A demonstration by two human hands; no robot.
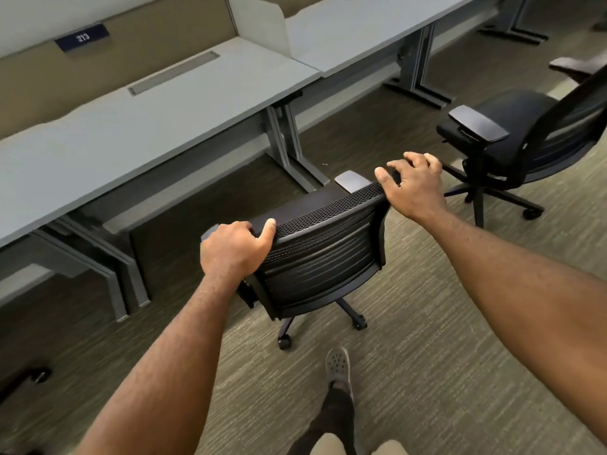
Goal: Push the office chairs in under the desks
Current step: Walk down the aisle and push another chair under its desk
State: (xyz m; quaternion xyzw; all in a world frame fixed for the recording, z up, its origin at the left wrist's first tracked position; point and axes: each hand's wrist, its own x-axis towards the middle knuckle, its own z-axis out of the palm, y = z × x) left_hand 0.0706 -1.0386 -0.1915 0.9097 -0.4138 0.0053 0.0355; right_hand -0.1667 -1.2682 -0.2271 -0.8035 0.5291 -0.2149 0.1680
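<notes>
A black mesh-backed office chair (322, 254) stands in front of a long grey desk (138, 126), its seat partly under the desk edge. My left hand (235, 246) grips the left top corner of the backrest. My right hand (414, 185) holds the right top corner, fingers curled over the rim. A second black office chair (512, 136) stands out on the carpet to the right, turned away from its desk (371, 34).
Grey metal desk legs (289, 142) stand just left of the chair's grey armrest (351, 180). More legs (121, 277) rise at the left. A caster of another chair (39, 376) shows at the lower left. My foot in a grey clog (338, 366) is behind the chair.
</notes>
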